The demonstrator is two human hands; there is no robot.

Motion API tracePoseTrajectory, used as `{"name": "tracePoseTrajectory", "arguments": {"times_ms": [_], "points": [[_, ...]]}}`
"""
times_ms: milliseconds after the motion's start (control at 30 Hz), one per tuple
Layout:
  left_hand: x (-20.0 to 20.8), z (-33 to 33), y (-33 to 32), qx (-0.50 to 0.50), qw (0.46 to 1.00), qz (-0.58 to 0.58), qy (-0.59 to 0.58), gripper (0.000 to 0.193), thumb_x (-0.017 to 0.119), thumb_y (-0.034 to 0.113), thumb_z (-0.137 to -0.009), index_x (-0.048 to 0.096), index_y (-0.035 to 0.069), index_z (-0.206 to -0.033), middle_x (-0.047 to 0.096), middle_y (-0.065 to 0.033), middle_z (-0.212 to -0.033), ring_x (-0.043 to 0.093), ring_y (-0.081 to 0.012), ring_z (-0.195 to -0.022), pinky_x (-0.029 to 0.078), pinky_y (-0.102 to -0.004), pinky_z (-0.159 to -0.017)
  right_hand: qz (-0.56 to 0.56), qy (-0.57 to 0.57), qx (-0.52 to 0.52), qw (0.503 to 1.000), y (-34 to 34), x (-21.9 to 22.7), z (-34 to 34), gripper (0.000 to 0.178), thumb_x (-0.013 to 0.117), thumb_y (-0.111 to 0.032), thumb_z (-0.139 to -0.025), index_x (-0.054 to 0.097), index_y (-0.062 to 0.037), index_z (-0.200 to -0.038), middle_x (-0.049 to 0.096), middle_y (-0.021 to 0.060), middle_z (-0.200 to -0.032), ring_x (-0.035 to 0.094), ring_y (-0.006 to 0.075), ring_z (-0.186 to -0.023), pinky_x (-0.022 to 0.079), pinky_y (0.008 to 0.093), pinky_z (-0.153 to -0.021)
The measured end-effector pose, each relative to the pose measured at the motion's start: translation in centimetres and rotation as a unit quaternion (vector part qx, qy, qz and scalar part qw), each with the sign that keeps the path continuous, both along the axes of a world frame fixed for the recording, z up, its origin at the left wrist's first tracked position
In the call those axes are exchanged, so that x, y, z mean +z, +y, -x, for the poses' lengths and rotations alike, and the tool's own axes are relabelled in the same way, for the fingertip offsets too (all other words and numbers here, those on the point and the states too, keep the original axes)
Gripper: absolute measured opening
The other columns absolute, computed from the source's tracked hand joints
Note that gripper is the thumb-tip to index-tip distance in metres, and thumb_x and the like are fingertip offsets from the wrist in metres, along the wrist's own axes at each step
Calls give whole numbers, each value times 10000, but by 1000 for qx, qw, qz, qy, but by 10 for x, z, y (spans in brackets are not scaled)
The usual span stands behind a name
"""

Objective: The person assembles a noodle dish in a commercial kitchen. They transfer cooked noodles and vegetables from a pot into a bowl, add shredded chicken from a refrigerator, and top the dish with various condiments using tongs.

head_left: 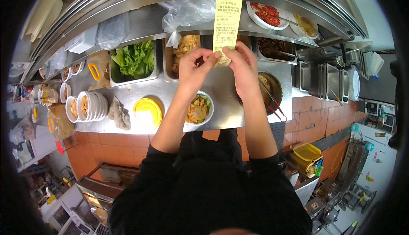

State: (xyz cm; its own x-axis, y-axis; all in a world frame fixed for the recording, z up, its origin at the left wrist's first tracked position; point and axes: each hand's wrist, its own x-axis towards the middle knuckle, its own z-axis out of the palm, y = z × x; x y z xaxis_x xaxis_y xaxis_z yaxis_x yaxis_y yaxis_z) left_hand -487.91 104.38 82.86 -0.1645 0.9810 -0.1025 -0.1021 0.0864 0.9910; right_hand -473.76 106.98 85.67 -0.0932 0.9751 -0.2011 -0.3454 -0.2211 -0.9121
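Head view's got you holding up a yellow paper slip (227,26), past the white bowl (211,110) and a touch to its right. Progress-wise I'd call it partway: the bowl already has food (197,109) in it, sitting on the steel table (228,111) with no cover on, while the slip isn't attached to anything, it's just in your hands. Can't tell whether you're done checking it. Fingers on your left hand (194,71) are pinched narrow at the slip's near left edge, and your right hand (245,66) has its thumb over the near end, pinching it too. Long axis runs away from you, so the free end points out beyond the bowl, leaning slightly right. Printed face is toward you and the lines look right way up from where you stand. Left of the bowl there's a round yellow lid (147,103); right of it, a dark pan (277,85).
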Motion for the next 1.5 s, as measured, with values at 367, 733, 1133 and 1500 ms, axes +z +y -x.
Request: {"name": "tracePoseTrajectory", "arguments": {"times_ms": [367,733,1133,1500], "points": [[-20,0,-20,3,999,-18,-32,116,794,97,-937,738,5,-895,539,77,-772,464,-20,-701,360,-200,-612,-19,-116,53,992,-6,-14,-13,178,713,-150,-981,689,-20,-1100,718,19,-996,651,82,-887,518,255,-740],[-81,13,-68,-29,999,16,22,117,675,114,-1015,694,1,-1035,727,-23,-967,642,-82,-888,509,-249,-811,-29,-203,-11,979,-49,-7,-71,169,617,-95,-1033,707,-21,-1156,738,77,-866,691,125,-693,552,246,-620],[-69,23,-163,31,996,74,-41,112,618,86,-1041,692,3,-1055,701,-2,-995,619,-69,-921,485,-229,-857,-54,-421,-24,905,286,236,-193,459,671,-219,-950,567,98,-1266,616,240,-1204,747,269,-889,648,338,-739],[-70,13,-202,42,982,155,-100,114,649,163,-1039,711,69,-1059,662,64,-918,496,-10,-719,341,-197,-582,-489,-695,-12,527,218,241,-267,329,741,-216,-951,650,-25,-1203,656,139,-1130,658,265,-990,538,375,-899]]}}
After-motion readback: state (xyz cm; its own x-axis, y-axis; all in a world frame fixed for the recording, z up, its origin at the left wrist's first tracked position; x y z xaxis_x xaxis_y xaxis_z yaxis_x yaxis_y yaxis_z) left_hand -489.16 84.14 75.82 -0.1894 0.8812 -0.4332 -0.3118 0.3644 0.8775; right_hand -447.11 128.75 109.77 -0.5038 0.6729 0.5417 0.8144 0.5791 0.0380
